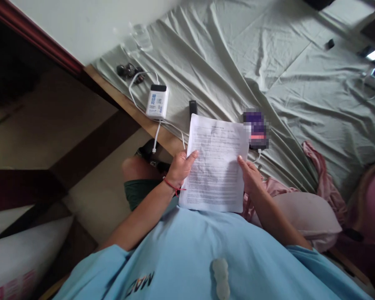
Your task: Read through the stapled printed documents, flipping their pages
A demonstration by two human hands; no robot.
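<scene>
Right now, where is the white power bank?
The white power bank lies on the grey-green sheet near the bed's wooden edge, left of the paper.

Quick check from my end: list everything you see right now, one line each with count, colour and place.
Printed paper sheet: one, white with lines of text, held up over the bed edge by both hands.
Power bank: one, white box, on the sheet near the bed's edge.
Charging cable: one, white, looping from the power bank.
Small dark stick-shaped object: one, black, just above the paper.
Phone: one, blurred out, purple, right of the paper's top.
Bed sheet: one, pale grey-green, wrinkled.
Pink cloth: one, bunched at the right.
Pillow: one, pale pink, lower right.
Left hand: holds the paper's left edge; red string on the wrist.
Right hand: holds the paper's right edge.
</scene>
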